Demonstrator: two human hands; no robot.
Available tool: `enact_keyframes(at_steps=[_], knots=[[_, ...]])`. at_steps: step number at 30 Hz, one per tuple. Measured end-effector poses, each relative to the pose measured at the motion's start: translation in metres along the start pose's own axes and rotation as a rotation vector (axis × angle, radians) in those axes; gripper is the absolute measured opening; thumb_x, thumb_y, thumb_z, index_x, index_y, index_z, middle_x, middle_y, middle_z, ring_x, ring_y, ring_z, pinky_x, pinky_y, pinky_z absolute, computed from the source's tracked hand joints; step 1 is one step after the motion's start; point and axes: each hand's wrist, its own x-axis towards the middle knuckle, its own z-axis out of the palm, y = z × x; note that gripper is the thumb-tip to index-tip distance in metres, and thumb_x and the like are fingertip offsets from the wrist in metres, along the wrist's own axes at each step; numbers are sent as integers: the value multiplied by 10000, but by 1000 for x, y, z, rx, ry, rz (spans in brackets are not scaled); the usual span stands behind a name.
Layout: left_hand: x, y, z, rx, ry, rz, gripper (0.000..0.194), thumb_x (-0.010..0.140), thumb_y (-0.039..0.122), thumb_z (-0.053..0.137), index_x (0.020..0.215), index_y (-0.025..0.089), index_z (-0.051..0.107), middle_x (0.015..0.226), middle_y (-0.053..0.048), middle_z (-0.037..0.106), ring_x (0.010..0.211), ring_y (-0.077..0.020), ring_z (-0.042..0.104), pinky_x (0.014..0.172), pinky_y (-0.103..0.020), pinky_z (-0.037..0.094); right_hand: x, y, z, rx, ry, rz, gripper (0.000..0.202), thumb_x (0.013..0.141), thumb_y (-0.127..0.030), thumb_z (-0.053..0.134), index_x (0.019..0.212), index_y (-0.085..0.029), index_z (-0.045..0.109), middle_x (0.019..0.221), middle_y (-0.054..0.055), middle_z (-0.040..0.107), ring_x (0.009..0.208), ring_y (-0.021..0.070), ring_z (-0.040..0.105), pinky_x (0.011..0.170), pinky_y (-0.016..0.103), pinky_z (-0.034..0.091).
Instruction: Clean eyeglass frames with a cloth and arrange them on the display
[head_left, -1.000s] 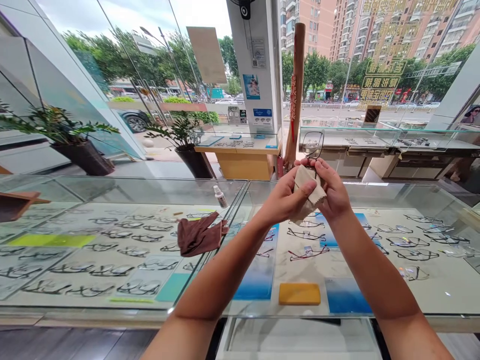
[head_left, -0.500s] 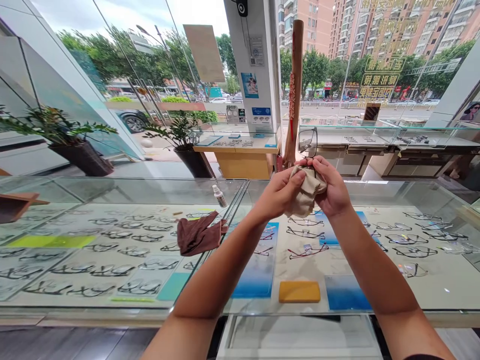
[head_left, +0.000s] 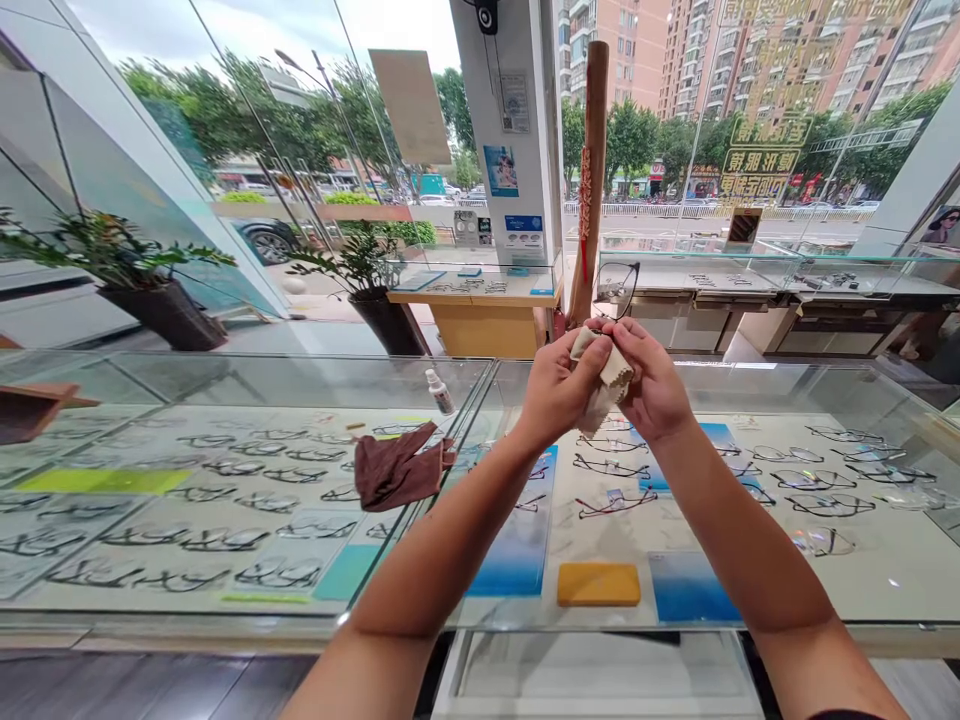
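Above the glass counter, both my hands meet around a pair of glasses (head_left: pixel 617 288) and a beige cleaning cloth (head_left: pixel 616 372). One lens in a thin dark frame sticks up beyond the fingertips; the rest of the glasses is hidden by fingers and cloth. My left hand (head_left: pixel 561 385) is closed, its thumb pressing the cloth against the glasses. The fingers of my right hand (head_left: pixel 654 385) are pinched on the glasses close beside the cloth. Below them, a yellow glasses case (head_left: pixel 598 584) lies on the counter.
The glass display counter (head_left: pixel 247 620) holds several rows of glasses. A brown cloth (head_left: pixel 397 468) and a white spray bottle (head_left: pixel 439 392) are on its top at left. Beyond stand a wooden post (head_left: pixel 592 170), a potted plant (head_left: pixel 382 315) and more display cases (head_left: pixel 480 320).
The upright lens has tilted to the right. My right hand has shifted slightly left, nearer my left hand, and the cloth is bunched smaller between the fingers.
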Motion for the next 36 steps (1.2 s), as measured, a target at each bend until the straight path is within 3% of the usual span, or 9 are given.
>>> enact_keyframes(at_steps=[2,8,14,19,22,25,29,36], knots=[[1,1,-2,-7,-11,-12,618,900,786,703,784,179,679,745,-9,605,688,-126,498,626,-257,441,0,-1,-1,-14,8,-4,243,785,-373,934,844,-243,737,1009,-15,782,924,123,709,885,244,619],[11,9,-17,-93,-270,-130,654,870,807,727,790,159,714,755,-29,653,676,-117,541,620,-251,465,3,-13,-10,-146,58,-22,254,807,-385,898,849,-239,694,1041,21,765,995,162,696,909,298,613],[19,11,-40,-16,-227,-113,688,882,844,673,772,168,742,694,-39,661,666,-143,601,599,-274,491,1,-28,-15,-290,-22,-17,223,821,-409,876,845,-235,739,1163,34,738,968,150,659,846,298,582],[23,4,-51,10,-151,-84,702,891,865,633,718,189,707,673,-37,636,674,-158,603,572,-289,470,1,-36,-21,-471,-137,-25,224,819,-399,856,760,-238,711,1332,60,700,1289,239,621,1138,427,484],[23,6,-52,26,-139,-65,692,913,850,619,718,190,693,702,-40,641,693,-156,589,596,-290,472,4,-35,-24,-550,-164,-5,224,793,-405,857,747,-240,712,1306,69,699,1307,261,598,1205,470,398],[21,12,-49,40,-183,-43,661,938,818,622,774,184,707,752,-44,653,713,-152,580,629,-290,481,5,-33,-24,-583,-197,32,213,783,-397,842,737,-232,716,1115,54,684,1128,226,604,1113,430,420],[20,18,-46,7,-272,-48,580,927,745,714,842,172,701,773,-26,645,682,-128,557,641,-270,485,1,-34,-19,-546,-249,96,269,793,-397,824,697,-218,647,837,-2,558,848,164,505,868,344,428],[18,22,-47,-52,-333,-92,453,830,570,893,927,176,691,803,-12,668,675,-112,568,610,-229,474,-3,-35,-12,-436,-243,220,307,768,-394,853,702,-210,617,741,-20,522,743,140,443,693,297,368]])
